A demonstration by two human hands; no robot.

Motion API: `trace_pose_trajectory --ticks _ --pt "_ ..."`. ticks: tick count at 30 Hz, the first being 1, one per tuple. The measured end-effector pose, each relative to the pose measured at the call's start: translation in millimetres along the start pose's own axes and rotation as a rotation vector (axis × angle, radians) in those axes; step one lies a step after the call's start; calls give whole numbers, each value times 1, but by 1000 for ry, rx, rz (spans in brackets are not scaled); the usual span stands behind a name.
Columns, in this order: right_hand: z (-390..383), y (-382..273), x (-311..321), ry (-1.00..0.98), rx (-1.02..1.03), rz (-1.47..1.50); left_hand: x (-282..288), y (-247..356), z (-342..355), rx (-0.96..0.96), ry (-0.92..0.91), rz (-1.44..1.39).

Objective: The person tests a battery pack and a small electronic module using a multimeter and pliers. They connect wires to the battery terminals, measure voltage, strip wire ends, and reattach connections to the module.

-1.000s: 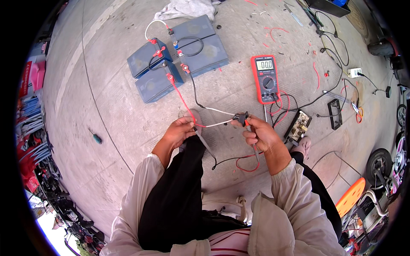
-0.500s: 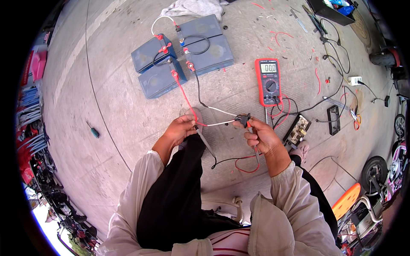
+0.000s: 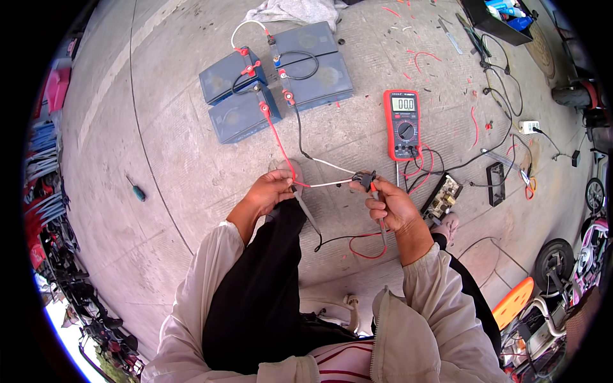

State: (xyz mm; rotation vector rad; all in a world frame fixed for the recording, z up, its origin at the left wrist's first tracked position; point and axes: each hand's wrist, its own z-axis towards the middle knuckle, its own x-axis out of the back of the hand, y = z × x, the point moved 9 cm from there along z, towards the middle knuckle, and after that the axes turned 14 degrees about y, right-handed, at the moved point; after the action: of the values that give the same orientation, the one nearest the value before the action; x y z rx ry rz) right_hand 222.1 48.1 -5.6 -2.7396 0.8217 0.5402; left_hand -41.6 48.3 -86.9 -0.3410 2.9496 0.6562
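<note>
My left hand [image 3: 271,190] pinches the junction of a red wire [image 3: 281,143] and a white wire [image 3: 329,183], with a dark-tipped test probe [image 3: 303,207] against it. My right hand [image 3: 389,204] grips a black connector [image 3: 363,179] and a red-tipped probe alongside it. Four grey batteries [image 3: 311,80], linked by short cables, stand beyond my hands, wired to what I hold by the red wire and a black-and-white wire [image 3: 299,140]. A red multimeter [image 3: 402,124] lies right of the batteries, its leads looping down. An open circuit board [image 3: 442,198] rests beside my right hand.
A screwdriver [image 3: 137,190] lies at left. Cables, wire scraps, scissors [image 3: 530,187], a black frame [image 3: 495,183] and a power strip [image 3: 529,126] lie at right. A black bin [image 3: 491,22] and grey cloth [image 3: 294,13] sit at the back. Wheels [image 3: 552,265] and clutter line both sides.
The view has shifted slightly, so the batteries and multimeter appear farther right. My hands keep the same hold on the wires, connector and probes, with hardly any movement.
</note>
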Motion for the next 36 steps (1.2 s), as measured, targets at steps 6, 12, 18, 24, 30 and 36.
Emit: trace_pose_trajectory --ticks 6,12,18,24,30,36 --pt "3 5 2 12 -7 24 2 0 -1 -2 2 -16" --pt "5 8 5 32 -25 40 3 1 -1 -5 8 -4" --pt "6 8 2 43 -9 30 5 0 0 -2 -4 -24" --pt "9 12 6 69 -10 32 5 2 -2 -11 -9 -27" --pt "13 14 10 77 -14 50 4 2 -1 -3 -13 -22" --pt "15 17 12 85 -21 42 9 -1 1 -8 0 -28"
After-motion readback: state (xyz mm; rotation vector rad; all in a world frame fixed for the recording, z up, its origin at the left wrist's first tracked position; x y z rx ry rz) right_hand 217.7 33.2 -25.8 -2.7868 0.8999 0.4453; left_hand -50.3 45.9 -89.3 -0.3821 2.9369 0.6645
